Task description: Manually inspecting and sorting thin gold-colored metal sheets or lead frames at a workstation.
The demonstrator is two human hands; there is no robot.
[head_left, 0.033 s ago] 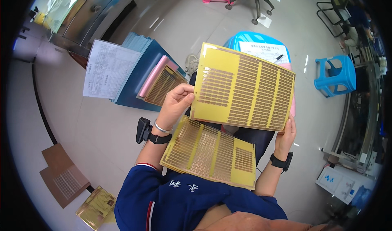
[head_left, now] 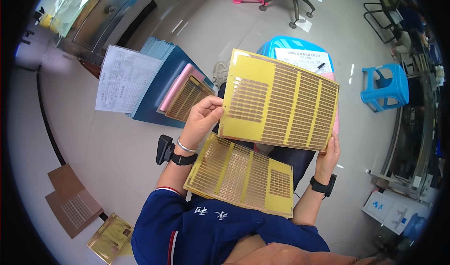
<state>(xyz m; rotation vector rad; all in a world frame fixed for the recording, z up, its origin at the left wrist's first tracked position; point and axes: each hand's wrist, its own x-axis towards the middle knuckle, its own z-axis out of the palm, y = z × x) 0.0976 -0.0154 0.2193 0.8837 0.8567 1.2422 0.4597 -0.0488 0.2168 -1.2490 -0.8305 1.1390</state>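
A yellow circuit board panel (head_left: 281,103) with rows of copper-coloured pads is held up in front of me, tilted. My left hand (head_left: 205,117) pinches its left edge between thumb and fingers. At the lower right corner, my right hand (head_left: 328,158) grips the same panel, its fingers partly behind the edge. Below it, a small stack of similar yellow circuit board panels (head_left: 241,173) lies across my lap, close against my shirt. Both wrists carry black straps with devices, and the left also wears a silver bangle.
Left of my legs, blue stacked sheets (head_left: 157,89) bear a pink-backed pile of panels (head_left: 190,98) and a printed paper (head_left: 124,80). Ahead, a blue stool (head_left: 272,44) carries a form (head_left: 300,58) and pen. Another blue stool (head_left: 384,87) stands right. Brown boards (head_left: 72,201) lie lower left.
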